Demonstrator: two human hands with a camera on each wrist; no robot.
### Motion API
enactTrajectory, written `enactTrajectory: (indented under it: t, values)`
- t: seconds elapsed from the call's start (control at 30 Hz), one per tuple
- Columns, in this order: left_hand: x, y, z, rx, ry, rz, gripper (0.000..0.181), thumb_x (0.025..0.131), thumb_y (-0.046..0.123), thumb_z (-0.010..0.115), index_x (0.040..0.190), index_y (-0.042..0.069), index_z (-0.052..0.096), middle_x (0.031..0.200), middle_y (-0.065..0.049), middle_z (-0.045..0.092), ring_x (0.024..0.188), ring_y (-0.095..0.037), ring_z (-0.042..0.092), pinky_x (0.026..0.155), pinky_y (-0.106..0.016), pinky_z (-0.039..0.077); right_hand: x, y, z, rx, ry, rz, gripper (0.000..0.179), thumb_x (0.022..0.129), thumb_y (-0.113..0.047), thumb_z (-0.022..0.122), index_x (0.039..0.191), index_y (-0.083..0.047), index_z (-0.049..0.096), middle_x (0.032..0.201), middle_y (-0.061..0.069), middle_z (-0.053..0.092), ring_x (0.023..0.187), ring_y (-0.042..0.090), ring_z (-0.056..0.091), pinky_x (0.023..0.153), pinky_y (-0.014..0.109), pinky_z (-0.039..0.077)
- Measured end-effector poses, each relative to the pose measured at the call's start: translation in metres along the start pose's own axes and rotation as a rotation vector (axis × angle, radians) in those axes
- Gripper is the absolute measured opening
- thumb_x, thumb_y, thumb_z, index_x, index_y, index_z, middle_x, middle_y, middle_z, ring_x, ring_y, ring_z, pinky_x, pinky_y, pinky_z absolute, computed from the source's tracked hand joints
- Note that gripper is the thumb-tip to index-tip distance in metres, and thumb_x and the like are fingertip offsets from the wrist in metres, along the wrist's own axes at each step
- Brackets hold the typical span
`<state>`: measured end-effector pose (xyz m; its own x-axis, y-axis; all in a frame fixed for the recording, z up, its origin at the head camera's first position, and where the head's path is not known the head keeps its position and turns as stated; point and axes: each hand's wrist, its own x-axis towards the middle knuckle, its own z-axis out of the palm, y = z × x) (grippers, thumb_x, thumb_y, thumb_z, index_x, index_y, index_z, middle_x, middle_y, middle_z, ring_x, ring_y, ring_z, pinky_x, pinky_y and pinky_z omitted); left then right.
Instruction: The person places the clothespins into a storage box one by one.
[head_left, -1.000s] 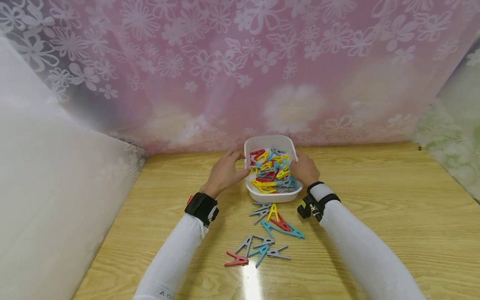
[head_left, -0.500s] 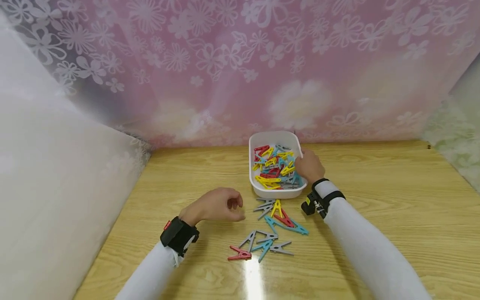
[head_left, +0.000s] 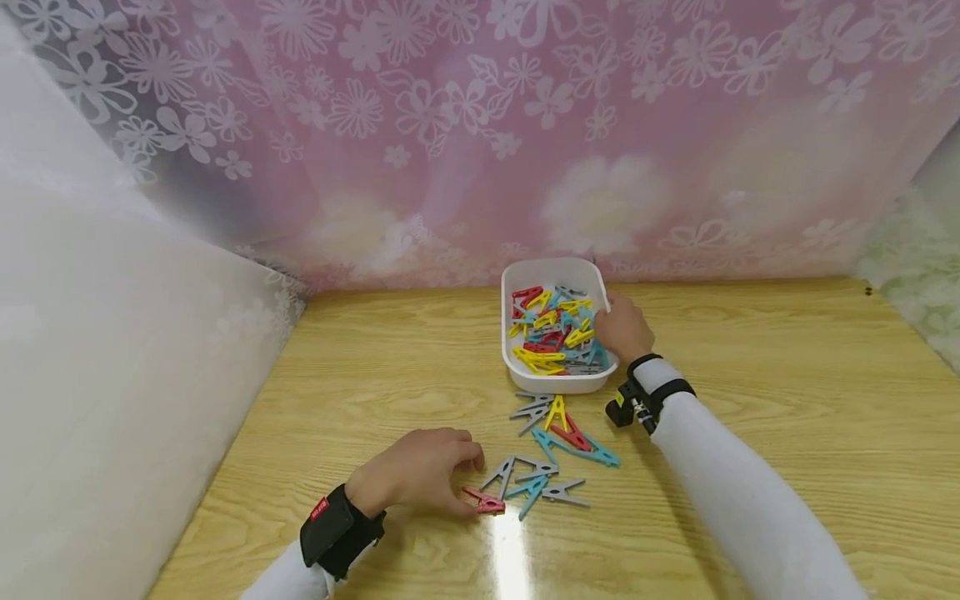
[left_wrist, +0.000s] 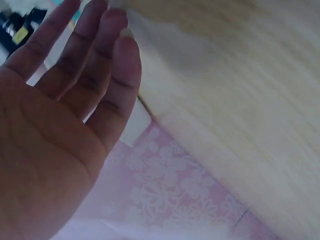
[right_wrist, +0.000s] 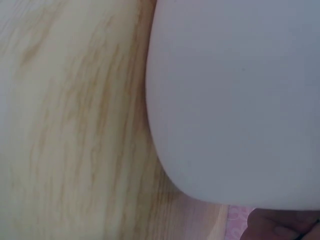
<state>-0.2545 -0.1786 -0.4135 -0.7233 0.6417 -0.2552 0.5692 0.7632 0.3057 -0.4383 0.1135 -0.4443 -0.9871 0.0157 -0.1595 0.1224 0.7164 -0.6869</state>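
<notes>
My left hand (head_left: 423,471) is at the near left of the loose clothespins, its thumb beside a red clothespin (head_left: 487,502). Its fingers are only slightly bent, and in the left wrist view the palm (left_wrist: 45,150) holds nothing. Whether the thumb touches the red clothespin I cannot tell. At the back, my right hand (head_left: 624,327) grips the right rim of a white plastic basin (head_left: 558,384). Several red, yellow, blue and grey clothespins lie inside it. The basin's smooth outer wall (right_wrist: 235,110) fills much of the right wrist view, with part of a hand (right_wrist: 275,223) below.
In front of the basin lie several loose clothespins: grey (head_left: 532,412), yellow (head_left: 557,412), red (head_left: 573,436) and blue (head_left: 531,492) ones among them. A pink flowered cloth (head_left: 450,167) hangs behind the wooden table (head_left: 765,417). A white sheet (head_left: 112,375) borders the left side.
My left hand has left the basin's left side and come down toward me to the red clothespin. The right hand still grips the basin's rim.
</notes>
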Motion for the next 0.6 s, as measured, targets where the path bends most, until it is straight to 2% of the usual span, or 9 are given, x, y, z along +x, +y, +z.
enactTrajectory:
  t: [0.17, 0.3, 0.6]
  values:
    - [-0.003, 0.005, 0.009, 0.11, 0.046, 0.024, 0.031, 0.073, 0.047, 0.077, 0.089, 0.024, 0.063, 0.084, 0.013, 0.05, 0.073, -0.004, 0.044, 0.063, -0.022, 0.04, 0.001, -0.001, -0.003, 0.007, -0.01, 0.008, 0.05, 0.099, -0.019, 0.037, 0.145, -0.001, 0.036, 0.12, 0.024, 0.057, 0.098, 0.037, 0.06, 0.074, 0.05, 0.048]
    - [-0.003, 0.006, 0.012, 0.118, 0.078, 0.05, 0.025, 0.073, 0.043, 0.077, 0.078, 0.025, 0.06, 0.076, 0.015, 0.046, 0.069, -0.004, 0.042, 0.059, -0.02, 0.037, 0.001, -0.001, -0.003, 0.003, -0.011, 0.017, 0.05, 0.099, -0.019, 0.038, 0.145, -0.002, 0.036, 0.12, 0.024, 0.058, 0.097, 0.036, 0.061, 0.072, 0.048, 0.049]
    - [-0.006, 0.006, 0.014, 0.137, 0.13, 0.079, 0.023, 0.074, 0.041, 0.077, 0.072, 0.026, 0.061, 0.069, 0.017, 0.047, 0.066, -0.001, 0.041, 0.056, -0.019, 0.034, -0.001, -0.001, -0.001, 0.004, -0.023, 0.024, 0.05, 0.098, -0.019, 0.037, 0.145, -0.001, 0.035, 0.121, 0.024, 0.057, 0.098, 0.037, 0.06, 0.074, 0.049, 0.049]
